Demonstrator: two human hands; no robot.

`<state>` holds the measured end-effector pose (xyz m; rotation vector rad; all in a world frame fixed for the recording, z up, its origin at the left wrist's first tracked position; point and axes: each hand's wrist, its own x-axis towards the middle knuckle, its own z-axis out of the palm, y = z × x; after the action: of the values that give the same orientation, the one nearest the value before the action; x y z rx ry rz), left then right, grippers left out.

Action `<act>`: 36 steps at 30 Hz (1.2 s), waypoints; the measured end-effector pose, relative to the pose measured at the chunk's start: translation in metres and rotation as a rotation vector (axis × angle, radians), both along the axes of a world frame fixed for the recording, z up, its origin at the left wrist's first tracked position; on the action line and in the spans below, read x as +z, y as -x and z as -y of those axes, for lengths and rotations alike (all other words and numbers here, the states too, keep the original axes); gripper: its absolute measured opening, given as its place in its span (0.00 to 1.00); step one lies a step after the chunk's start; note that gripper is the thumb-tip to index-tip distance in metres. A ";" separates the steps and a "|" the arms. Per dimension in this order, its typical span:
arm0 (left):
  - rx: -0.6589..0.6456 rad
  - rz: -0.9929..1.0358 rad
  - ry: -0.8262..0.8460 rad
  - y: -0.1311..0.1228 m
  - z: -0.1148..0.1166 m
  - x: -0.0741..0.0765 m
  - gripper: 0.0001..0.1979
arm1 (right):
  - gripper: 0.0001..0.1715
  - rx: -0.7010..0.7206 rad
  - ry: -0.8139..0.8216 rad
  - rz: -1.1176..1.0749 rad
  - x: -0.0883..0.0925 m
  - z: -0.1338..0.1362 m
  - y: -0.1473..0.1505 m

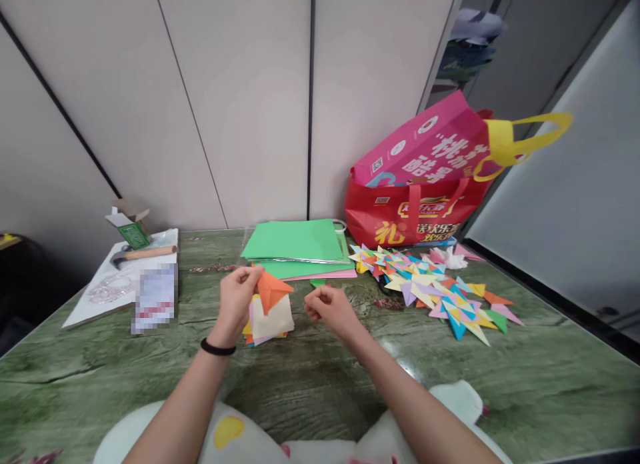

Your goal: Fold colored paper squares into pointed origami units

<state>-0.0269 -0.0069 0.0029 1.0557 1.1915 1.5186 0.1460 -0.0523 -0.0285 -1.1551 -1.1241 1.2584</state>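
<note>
Origami piece (pixel 271 289), orange: pinched in left hand (pixel 237 299); right hand (pixel 327 307) just beside, curled closed; paper stack (pixel 273 325) beneath left hand.

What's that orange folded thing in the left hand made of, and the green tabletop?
The orange folded piece, pinched in the left hand, looks like thin matte paper: sharp creases hold. The tabletop shows green wood grain with glossy glare, so probably printed laminate or plastic covering, not bare wood.
</note>
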 end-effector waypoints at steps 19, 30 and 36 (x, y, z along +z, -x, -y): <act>-0.437 -0.210 0.056 -0.027 0.023 -0.001 0.14 | 0.11 0.114 -0.159 -0.038 -0.003 0.001 0.000; -0.504 -0.176 0.173 -0.025 0.020 -0.008 0.14 | 0.21 0.044 -0.060 -0.111 -0.005 -0.001 -0.002; -0.560 -0.283 0.145 -0.025 0.020 -0.009 0.13 | 0.22 0.089 0.016 -0.229 0.004 0.002 -0.001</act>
<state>-0.0019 -0.0273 -0.0064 1.3932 1.0521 0.8589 0.1473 -0.0546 -0.0246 -0.9535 -1.0038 1.4315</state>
